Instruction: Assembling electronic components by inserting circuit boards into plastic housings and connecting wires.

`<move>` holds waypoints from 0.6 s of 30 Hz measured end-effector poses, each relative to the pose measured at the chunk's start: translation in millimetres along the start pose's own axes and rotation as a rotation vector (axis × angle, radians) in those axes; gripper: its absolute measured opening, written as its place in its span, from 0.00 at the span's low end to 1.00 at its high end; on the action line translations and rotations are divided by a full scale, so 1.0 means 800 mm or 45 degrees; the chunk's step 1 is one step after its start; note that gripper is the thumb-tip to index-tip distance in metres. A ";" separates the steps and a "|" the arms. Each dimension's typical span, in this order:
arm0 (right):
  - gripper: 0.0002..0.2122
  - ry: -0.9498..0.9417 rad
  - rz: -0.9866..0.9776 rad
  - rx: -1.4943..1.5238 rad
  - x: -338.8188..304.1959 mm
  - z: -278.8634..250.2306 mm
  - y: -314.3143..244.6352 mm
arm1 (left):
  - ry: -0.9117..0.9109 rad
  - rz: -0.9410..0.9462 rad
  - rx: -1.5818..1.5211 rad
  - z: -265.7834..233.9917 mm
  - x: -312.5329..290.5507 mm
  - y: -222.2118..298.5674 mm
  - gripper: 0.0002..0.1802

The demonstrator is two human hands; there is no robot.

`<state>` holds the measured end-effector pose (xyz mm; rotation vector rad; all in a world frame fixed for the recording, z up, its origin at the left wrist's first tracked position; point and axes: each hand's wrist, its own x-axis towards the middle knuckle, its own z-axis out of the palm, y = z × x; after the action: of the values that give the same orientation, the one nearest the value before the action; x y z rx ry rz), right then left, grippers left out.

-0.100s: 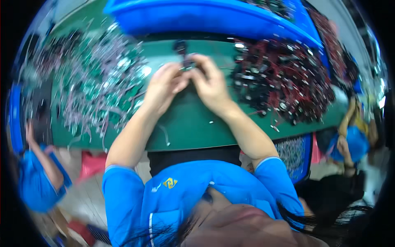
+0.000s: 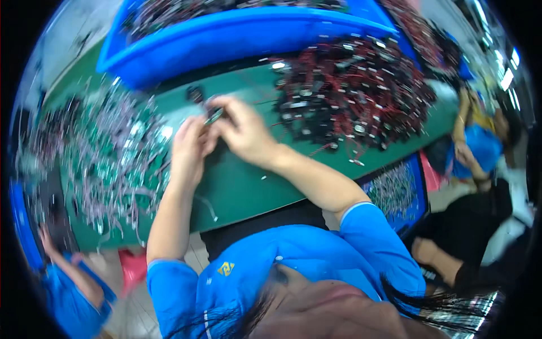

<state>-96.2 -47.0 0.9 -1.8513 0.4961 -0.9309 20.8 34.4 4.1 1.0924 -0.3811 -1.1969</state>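
Small dark part [image 2: 213, 116] w/ a greenish bit, left of ctr & above the middle of the frame, raised betw. my two hands; too blurred to tell its exact kind. My R hand [image 2: 248, 133] pinches it from the right, thumb & index closed on it. My L hand [image 2: 189, 144] is at its lower left, fingertips drawn together; can't tell if they pinch it too or just touch. I'd guess it's light, w/ a stiff body, prob. a bit slick & easily scratched or cracked; best held by the edges, w/ fingertips only & no hard squeeze. Just above it, a black lump [image 2: 195, 94]; can't tell if it's joined on.

Under my hands, a green table [image 2: 248, 195]; a loose pale lead [image 2: 209, 206] lies below my L hand. Left of frame: a tangled pile of pale leads [image 2: 113, 152]. Upper right: a heap of red & black leads [image 2: 350, 90]. Across the top: a blue bin [image 2: 254, 34], more leads inside. Far right & lower left: co-workers in blue, one at right [image 2: 480, 150], one at left [image 2: 73, 288].
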 end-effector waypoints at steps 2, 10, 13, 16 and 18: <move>0.15 0.007 0.077 0.060 -0.001 -0.008 0.001 | -0.001 0.011 0.124 0.020 -0.004 0.009 0.05; 0.10 -0.032 -0.043 -0.210 -0.005 -0.023 -0.009 | -0.094 -0.206 -0.816 -0.029 0.018 0.045 0.11; 0.09 -0.160 -0.142 -0.237 -0.009 -0.014 -0.006 | -0.202 -0.269 -1.186 -0.066 0.038 0.051 0.14; 0.08 -0.309 -0.479 -0.276 -0.008 0.008 0.005 | -0.211 -0.154 -0.960 -0.098 0.047 0.042 0.17; 0.07 -0.385 -0.462 -0.352 -0.014 0.007 0.008 | -0.068 -0.111 -0.839 -0.062 0.028 0.038 0.13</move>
<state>-98.3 -39.1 -10.8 -2.3380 0.1048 -0.8222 83.0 37.0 0.0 0.5084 0.0328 -1.3009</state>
